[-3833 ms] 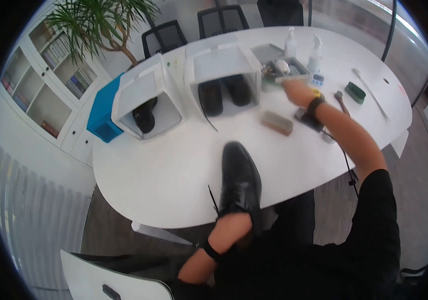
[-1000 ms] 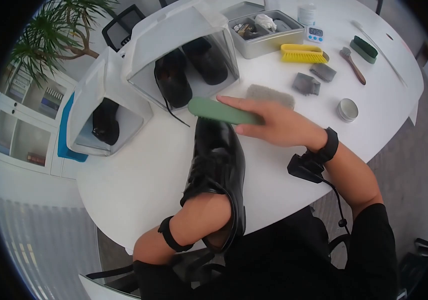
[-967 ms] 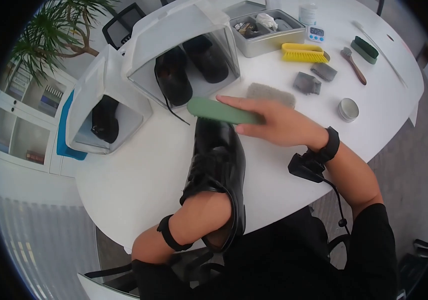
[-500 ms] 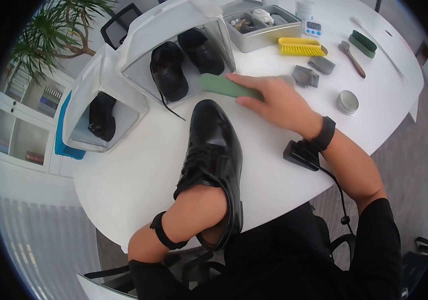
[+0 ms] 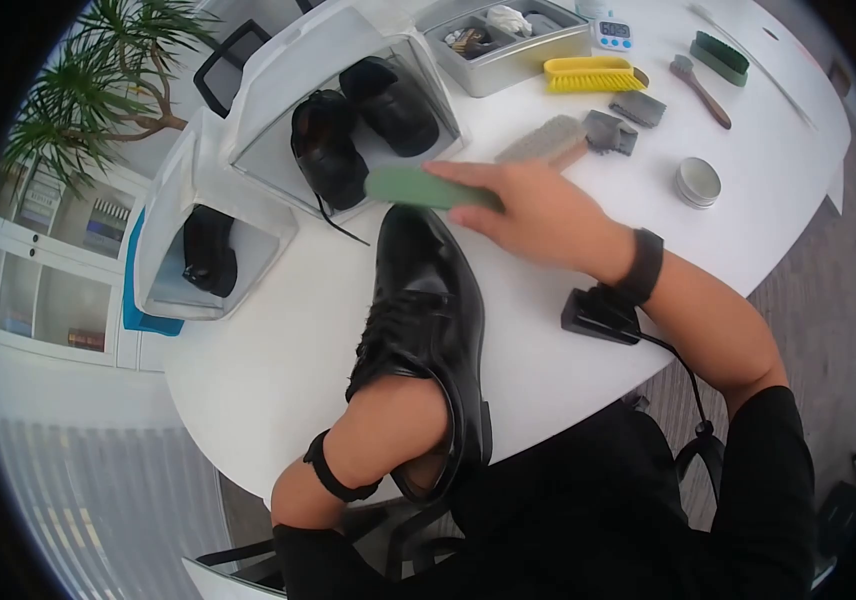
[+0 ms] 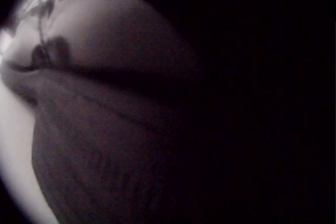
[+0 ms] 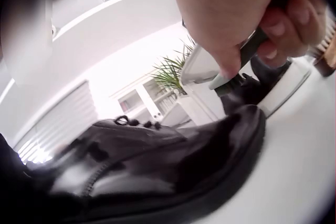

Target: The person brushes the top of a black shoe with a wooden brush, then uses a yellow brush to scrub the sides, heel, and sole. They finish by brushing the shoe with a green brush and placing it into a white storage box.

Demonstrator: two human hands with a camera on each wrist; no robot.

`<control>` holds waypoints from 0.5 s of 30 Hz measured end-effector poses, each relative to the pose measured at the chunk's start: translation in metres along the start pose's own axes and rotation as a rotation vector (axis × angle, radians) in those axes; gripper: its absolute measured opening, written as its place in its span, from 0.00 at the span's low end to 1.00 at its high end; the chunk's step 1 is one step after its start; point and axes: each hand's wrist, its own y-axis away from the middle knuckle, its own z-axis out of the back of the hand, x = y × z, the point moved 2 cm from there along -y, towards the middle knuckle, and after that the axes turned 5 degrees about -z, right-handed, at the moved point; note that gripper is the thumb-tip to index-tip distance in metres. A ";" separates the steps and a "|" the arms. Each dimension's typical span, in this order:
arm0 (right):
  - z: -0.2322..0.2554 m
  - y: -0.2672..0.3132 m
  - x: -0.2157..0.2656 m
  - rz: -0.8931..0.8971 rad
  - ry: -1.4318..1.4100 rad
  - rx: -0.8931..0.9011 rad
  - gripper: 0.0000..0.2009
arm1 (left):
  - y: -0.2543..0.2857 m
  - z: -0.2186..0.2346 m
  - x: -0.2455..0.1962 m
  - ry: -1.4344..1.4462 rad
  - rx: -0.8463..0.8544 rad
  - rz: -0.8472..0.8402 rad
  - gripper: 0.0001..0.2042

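A black lace-up dress shoe [image 5: 426, 275] points away from me at the table's near edge, toe over the tabletop. My left hand [image 5: 400, 410] reaches into its opening; the fingers are hidden inside. The left wrist view is mostly dark, with a dim stretch of the shoe [image 6: 110, 29]. My right hand [image 5: 553, 215] grips a green-backed shoe brush [image 5: 418, 188], fingers curled round its sides. In the head view the brush overlaps the tip of the toe. In the right wrist view the brush [image 7: 223, 81] is just above the toe cap [image 7: 247, 121].
Two white shoe boxes [image 5: 248, 120] with black shoes stand at the far left. On the right lie a pale-bristled brush [image 5: 548, 140], grey pads [image 5: 610, 132], a round tin [image 5: 698, 183], a yellow brush [image 5: 593, 75] and a dark green brush [image 5: 720, 58]. Behind is a metal case [image 5: 518, 62].
Earlier my right hand reached toward the metal case; since then it has brought the green brush to the toe. Over the last second the brush lifted off the toe and came back to its tip.
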 end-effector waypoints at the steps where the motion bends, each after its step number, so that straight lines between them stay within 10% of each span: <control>1: -0.002 0.002 0.004 0.077 -0.161 0.075 0.24 | 0.002 -0.001 0.001 0.002 0.005 0.004 0.05; 5: -0.021 0.003 0.002 0.289 -0.288 0.147 0.23 | 0.005 -0.001 0.000 0.008 0.017 -0.001 0.05; 11: 0.002 0.000 -0.005 -0.012 -0.050 0.109 0.25 | 0.014 -0.003 -0.002 0.025 0.064 0.001 0.06; 15: -0.014 0.005 0.003 0.305 -0.310 0.189 0.24 | 0.019 -0.003 -0.003 0.030 0.093 0.005 0.06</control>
